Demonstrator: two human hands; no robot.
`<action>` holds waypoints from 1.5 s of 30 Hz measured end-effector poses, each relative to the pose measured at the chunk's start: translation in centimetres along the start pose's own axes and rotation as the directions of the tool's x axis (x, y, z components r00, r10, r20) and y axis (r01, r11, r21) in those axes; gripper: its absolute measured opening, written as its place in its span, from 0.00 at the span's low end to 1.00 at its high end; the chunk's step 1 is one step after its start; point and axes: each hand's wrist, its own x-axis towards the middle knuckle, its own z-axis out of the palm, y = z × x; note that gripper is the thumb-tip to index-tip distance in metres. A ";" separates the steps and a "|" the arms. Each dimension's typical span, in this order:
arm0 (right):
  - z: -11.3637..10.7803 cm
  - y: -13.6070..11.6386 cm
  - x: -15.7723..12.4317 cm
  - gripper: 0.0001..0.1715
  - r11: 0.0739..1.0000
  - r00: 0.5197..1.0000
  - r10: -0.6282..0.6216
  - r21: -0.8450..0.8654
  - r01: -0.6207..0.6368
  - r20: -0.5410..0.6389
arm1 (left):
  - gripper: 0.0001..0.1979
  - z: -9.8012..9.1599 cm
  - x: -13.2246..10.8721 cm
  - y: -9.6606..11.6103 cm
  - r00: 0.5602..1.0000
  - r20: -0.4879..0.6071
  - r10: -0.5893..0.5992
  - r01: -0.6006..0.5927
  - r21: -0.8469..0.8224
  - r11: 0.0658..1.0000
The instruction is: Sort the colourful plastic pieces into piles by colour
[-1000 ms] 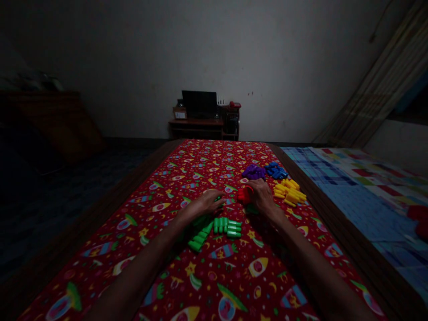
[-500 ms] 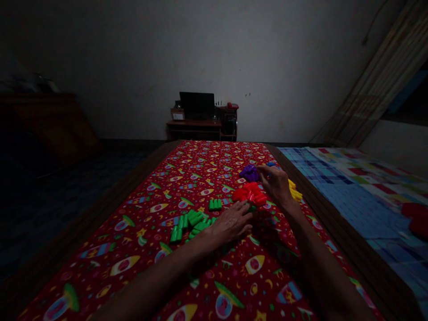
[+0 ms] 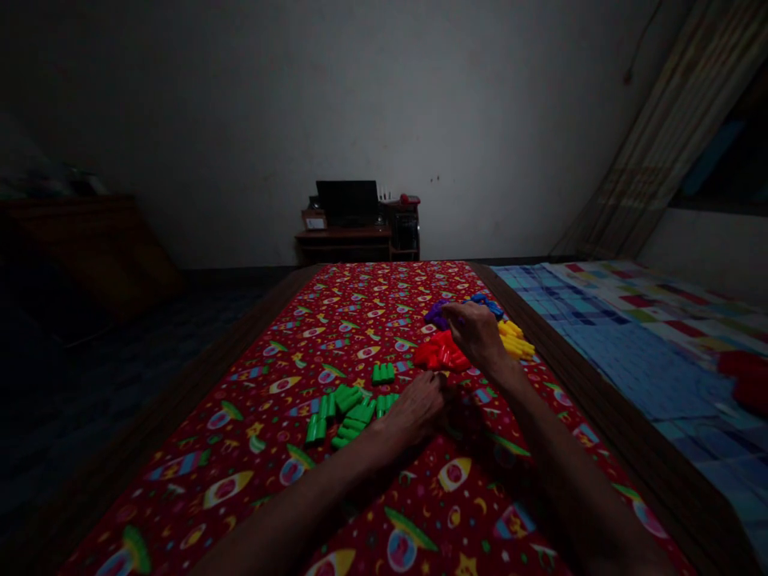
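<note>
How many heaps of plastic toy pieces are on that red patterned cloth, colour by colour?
green heap: 1, loosely spread
red heap: 1
purple heap: 1, partly behind a hand
blue heap: 1
yellow heap: 1
Total: 5 heaps. It is too dim to count the single pieces.

No writing, number or brand can be read anywhere. The cloth point(image 3: 384, 496) carries only printed rockets, stars and moons, with no letters among them. The green blocks point(image 3: 351, 408) near the cloth's middle and the red blocks point(image 3: 441, 356) toward its right edge show no marks that can be made out. A pale box point(image 3: 310, 219) on the far desk point(image 3: 342, 234) is too small and dark to read
</note>
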 end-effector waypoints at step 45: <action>6.2 7.4 1.0 0.32 0.911 0.924 -0.019 0.388 -0.141 0.382 | 0.29 1.9 -14.6 -14.3 0.563 -0.330 -0.757 0.539 -0.548 0.640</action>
